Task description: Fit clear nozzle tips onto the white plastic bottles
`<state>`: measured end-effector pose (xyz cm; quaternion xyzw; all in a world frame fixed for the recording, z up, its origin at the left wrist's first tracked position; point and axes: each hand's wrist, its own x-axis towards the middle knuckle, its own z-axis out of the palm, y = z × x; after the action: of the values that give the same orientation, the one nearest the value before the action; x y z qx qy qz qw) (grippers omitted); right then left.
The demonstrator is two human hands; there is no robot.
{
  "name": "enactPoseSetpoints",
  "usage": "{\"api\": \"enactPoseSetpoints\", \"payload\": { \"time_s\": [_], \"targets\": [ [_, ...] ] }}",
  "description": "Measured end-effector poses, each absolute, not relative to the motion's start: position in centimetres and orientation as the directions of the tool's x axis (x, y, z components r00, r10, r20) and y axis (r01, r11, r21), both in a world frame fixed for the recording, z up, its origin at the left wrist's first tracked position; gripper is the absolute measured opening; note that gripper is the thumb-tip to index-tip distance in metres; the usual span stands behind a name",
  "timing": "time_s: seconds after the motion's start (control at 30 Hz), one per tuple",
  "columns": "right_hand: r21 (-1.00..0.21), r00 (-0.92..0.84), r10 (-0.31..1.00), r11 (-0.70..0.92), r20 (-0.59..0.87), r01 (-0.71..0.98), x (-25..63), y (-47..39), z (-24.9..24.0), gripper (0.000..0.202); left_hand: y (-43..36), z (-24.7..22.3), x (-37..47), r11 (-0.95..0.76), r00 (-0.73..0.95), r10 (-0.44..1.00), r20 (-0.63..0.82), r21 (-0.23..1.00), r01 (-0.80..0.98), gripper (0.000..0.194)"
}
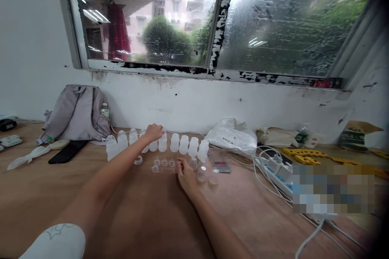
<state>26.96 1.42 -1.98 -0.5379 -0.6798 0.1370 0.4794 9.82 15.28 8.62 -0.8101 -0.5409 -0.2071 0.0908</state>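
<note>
Frosted white baby bottles [174, 143] stand upright in a row along the wall; several at the left end wear clear domed tops [122, 134]. My left hand [154, 132] reaches over the row, fingers closed at the top of one bottle [162, 144]. Whether a small part is between these fingertips is hidden. Nearer to me, my right hand [186, 174] rests low over the table, fingers loosely bent and apart, with nothing visible in them. Just left of it lie several small clear teats [164, 162]. Clear round caps [201, 175] sit at its right, and a clear ring [138, 160] lies further left.
A grey backpack [75, 113] leans on the wall at left, with a black phone [67, 152] before it. Right of the bottles are a silvery plastic bag [232, 136], a small packet [221, 162] and a power strip [278, 178] with trailing white cables.
</note>
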Motion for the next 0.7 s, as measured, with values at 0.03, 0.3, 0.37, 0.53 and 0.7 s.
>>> {"api": "enactPoseSetpoints", "payload": {
  "time_s": [0.03, 0.3, 0.37, 0.53, 0.7],
  "targets": [
    [-0.696, 0.034, 0.858, 0.391, 0.512, 0.603, 27.0, 1.5, -2.1, 0.029, 15.1, 8.8, 9.8, -0.402, 0.333, 0.83, 0.447, 0.066, 0.913, 0.036],
    [-0.624, -0.011, 0.842, 0.409, 0.539, 0.666, 26.9, 2.1, -3.0, 0.021, 9.8, 9.6, 6.0, -0.495, 0.423, 0.722, 0.548, -0.019, 0.868, 0.028],
    [-0.592, -0.062, 0.849, 0.416, 0.524, 0.69, 26.9, 2.1, -3.0, 0.026, 8.0, 7.7, 4.3, -0.454, 0.403, 0.72, 0.565, -0.056, 0.889, 0.023],
    [-0.468, -0.222, 0.904, 0.384, 0.365, 0.796, 26.7, 1.9, -3.1, 0.043, 4.7, 1.2, 1.7, -0.291, 0.254, 0.766, 0.59, -0.033, 0.956, 0.02],
    [-0.413, -0.236, 0.928, 0.343, 0.289, 0.844, 26.6, 1.9, -3.3, 0.038, 3.8, -1.7, 1.8, -0.27, 0.257, 0.761, 0.595, -0.069, 0.96, 0.021]
  ]
}}
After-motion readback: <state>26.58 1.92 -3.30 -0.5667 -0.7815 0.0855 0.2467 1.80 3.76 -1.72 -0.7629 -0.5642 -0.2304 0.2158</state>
